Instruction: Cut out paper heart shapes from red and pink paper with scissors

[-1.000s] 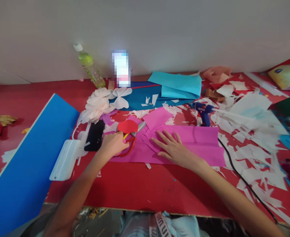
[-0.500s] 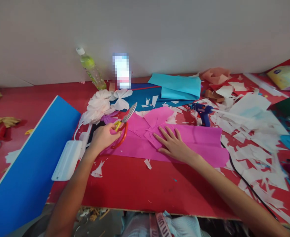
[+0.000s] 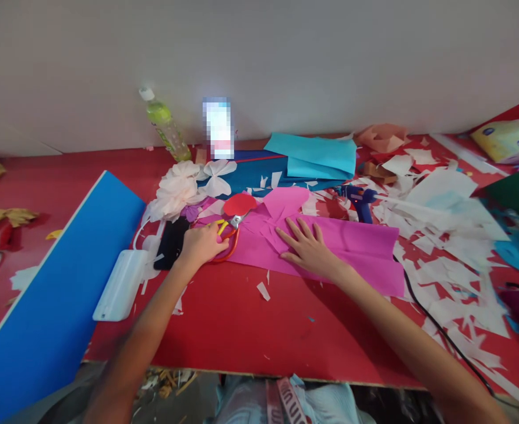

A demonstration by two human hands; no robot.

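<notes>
My left hand (image 3: 201, 242) is closed round the handles of a pair of scissors (image 3: 229, 252) with orange-red and yellow grips. Their short metal blades point away and right, over the magenta paper (image 3: 351, 241). Flat on this paper, fingers spread, rests my right hand (image 3: 310, 250). Loose folds and cut strips of the same paper lie between my hands. A rounded red patch (image 3: 240, 204) shows just beyond the blades; whether it is a piece or bare table I cannot tell. A dark item (image 3: 171, 242) lies left of my left hand, beside a white paper flower (image 3: 177, 187).
A blue board (image 3: 60, 282) and white power bank-like box (image 3: 120, 287) stand at left. Behind are a bottle (image 3: 165, 126), a blurred bright screen (image 3: 218, 128) and turquoise paper (image 3: 321, 156). A blue glue gun (image 3: 360, 200), its cord and white scraps (image 3: 449, 277) lie right.
My left hand has moved right with the scissors, which now lie lower over the paper. The magenta paper's left end has shifted right, uncovering the dark item. My right hand stays nearly in place.
</notes>
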